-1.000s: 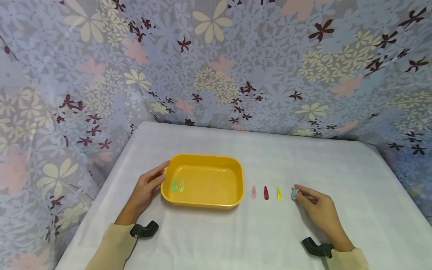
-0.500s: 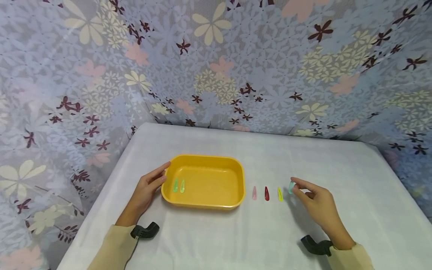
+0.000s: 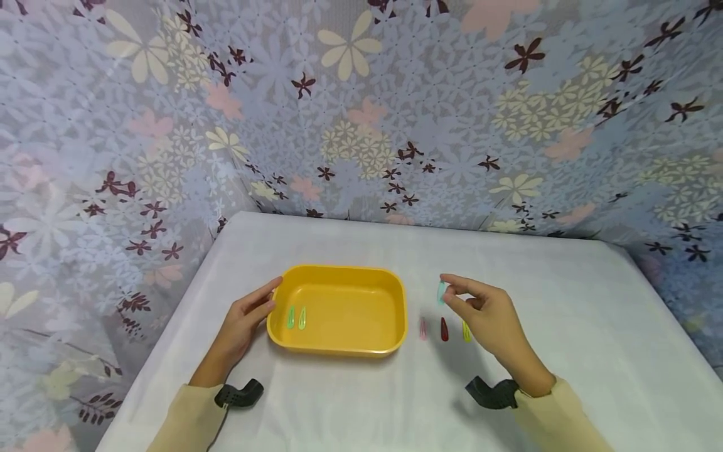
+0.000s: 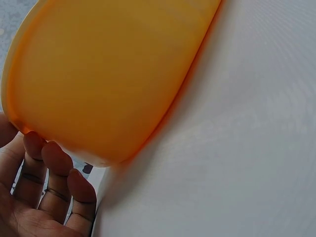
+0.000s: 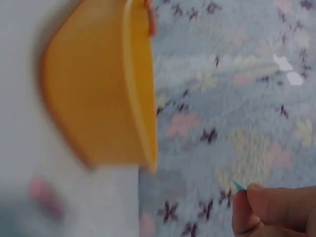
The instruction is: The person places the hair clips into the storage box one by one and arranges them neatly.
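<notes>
My left hand (image 3: 241, 323) holds the left end of a yellow plastic tray (image 3: 339, 352), thumb and index finger at the rim. In the left wrist view, its other fingertips touch the tray's outer wall. Two green snap hair clips (image 3: 302, 317) lie inside the tray at its left. My right hand (image 3: 486, 314) pinches a turquoise hair clip (image 3: 442, 292) between thumb and index finger, above the table and right of the tray. Below that hand lie a pink hair clip (image 3: 423, 329), a red hair clip (image 3: 444, 329) and a partly covered yellow hair clip (image 3: 465, 331).
A white cloth covers the table (image 3: 350, 408). Behind it and to the left hangs a floral curtain (image 3: 367, 138). Black wrist devices (image 3: 240, 394) sit on both forearms.
My right hand has lifted the turquoise hair clip off the table and carried it left toward the tray. The left hand and the tray have stayed in place.
</notes>
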Tool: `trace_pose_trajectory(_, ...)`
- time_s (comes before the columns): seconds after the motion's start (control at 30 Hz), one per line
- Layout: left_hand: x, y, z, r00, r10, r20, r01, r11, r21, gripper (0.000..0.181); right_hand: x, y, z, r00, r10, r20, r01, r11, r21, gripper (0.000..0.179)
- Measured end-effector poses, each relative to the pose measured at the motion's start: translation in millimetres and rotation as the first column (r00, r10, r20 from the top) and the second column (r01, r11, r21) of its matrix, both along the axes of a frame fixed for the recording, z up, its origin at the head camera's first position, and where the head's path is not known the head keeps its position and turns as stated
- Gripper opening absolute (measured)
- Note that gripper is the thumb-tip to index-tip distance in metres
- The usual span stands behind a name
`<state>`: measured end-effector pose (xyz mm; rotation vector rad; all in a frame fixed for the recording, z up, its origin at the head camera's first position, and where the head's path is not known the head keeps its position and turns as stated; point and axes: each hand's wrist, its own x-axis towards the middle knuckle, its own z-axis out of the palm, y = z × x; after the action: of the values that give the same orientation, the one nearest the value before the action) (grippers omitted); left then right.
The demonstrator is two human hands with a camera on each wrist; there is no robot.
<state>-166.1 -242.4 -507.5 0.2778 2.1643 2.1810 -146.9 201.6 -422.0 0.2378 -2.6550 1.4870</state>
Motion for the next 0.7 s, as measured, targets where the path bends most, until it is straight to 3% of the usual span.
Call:
trace_pose_trajectory(0.23,-4.3,-1.4,0.4,1.000,-0.021,-0.022,0.021,1.000,-0.003,0.051,-13.0,-55,7.1,0.993,0.092,0.079,-0.087,0.994,-0.071,0.034)
trace_pose_trajectory(0.47,-5.2,0.5,-4.3,0.999,-0.036,-0.023,0.036,0.999,0.013,0.050,-22.7,-103,-8.5,0.979,0.206,0.011,-0.206,0.979,-0.003,0.030)
trace_pose_trajectory(0.7,-2.8,-0.7,-1.5,0.999,-0.025,-0.030,0.025,1.000,-0.005,0.051,-32.6,-138,-17.3,0.964,0.266,0.006,-0.266,0.963,0.028,0.029)
